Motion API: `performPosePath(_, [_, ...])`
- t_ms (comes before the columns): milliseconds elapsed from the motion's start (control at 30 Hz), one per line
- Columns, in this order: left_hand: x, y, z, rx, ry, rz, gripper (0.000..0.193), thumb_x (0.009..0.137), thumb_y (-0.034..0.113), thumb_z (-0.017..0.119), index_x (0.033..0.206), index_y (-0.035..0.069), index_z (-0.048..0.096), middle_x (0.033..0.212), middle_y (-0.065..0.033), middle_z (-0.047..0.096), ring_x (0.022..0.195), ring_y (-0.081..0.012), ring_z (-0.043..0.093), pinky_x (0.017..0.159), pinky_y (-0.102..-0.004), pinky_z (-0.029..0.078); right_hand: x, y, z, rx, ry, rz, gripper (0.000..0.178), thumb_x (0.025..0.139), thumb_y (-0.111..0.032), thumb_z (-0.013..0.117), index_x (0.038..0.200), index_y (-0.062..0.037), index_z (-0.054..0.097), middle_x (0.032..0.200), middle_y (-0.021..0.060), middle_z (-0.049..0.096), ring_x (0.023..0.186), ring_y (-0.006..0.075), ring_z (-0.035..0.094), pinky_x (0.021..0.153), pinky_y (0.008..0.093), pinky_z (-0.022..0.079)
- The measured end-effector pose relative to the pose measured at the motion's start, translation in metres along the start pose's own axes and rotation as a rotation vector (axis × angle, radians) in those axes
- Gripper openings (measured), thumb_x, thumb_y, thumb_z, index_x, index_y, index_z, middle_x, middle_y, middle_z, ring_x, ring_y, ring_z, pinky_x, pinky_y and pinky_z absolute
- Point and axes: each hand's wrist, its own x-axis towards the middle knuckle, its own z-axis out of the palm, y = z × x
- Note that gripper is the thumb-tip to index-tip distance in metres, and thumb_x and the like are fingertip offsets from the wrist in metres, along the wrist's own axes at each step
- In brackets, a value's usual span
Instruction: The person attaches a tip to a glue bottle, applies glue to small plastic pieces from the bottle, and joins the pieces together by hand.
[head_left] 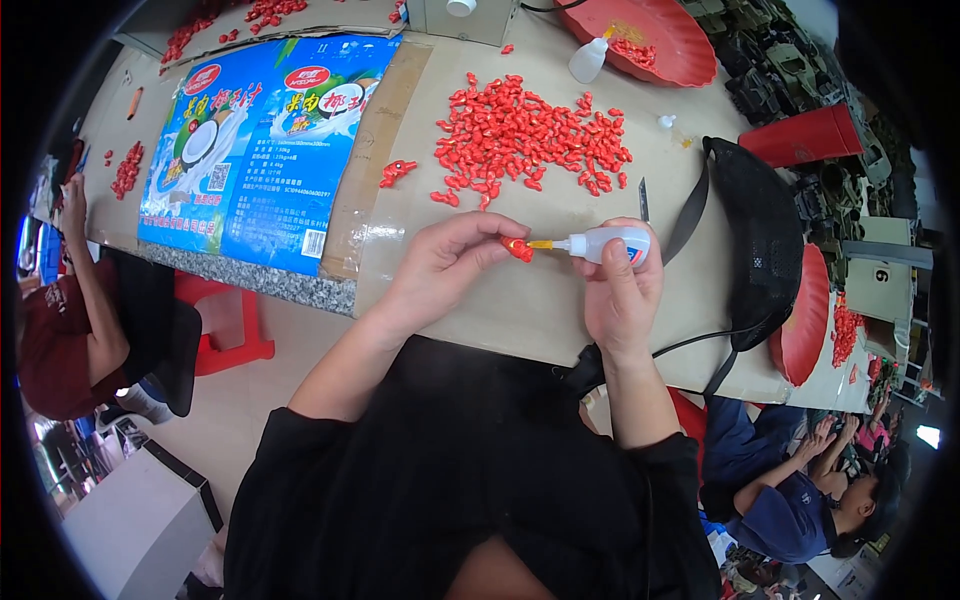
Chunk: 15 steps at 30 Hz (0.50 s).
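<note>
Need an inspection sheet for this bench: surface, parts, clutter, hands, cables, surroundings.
Surface: tan tabletop, pile of red pieces beyond the hands.
Job's things: red piece, white bottle; nozzle at the piece, contact unclear.
Clutter: blue printed sheet left, black mesh item with straps right.
Hands: left hand pinches the piece; right hand grips the bottle.
Cables: black cord, far edge.
Surroundings: co-worker left, another co-worker right.

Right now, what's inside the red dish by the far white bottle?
Small red pieces lie in the red dish, beside a yellowish patch; whatever is beneath them is covered.
</note>
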Motion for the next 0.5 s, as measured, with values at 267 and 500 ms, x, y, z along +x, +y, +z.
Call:
performPosePath(267, [0.0005, 0.0008, 0.0011, -0.018, -0.016, -0.001, 0.019, 0.081, -0.002, 0.047, 0.098, 0.0, 0.055, 0.089, -0.0051, 0.058, 0.086, -0.0102, 0.054, 0.078, -0.0226, 0.041, -0.0012, 0.002, -0.0037, -0.081, -0.019, -0.029, 0.022, 0.082, -0.017, 0.054, 0.097, -0.0029, 0.046, 0.078, 0.0054, 0.053, 0.065, 0.0114, 0.048, 0.06, 0.0235, 0.04])
performPosePath(500, [0.0009, 0.0011, 0.0002, 0.023, -0.011, -0.007, 0.018, 0.081, -0.001, 0.047, 0.098, 0.0, 0.055, 0.089, -0.0056, 0.058, 0.086, -0.011, 0.054, 0.078, -0.0228, 0.042, -0.0007, 0.0026, -0.0044, -0.085, -0.016, -0.024, 0.021, 0.082, -0.016, 0.053, 0.097, -0.0026, 0.045, 0.079, 0.0054, 0.053, 0.066, 0.0108, 0.048, 0.06, 0.0229, 0.039])
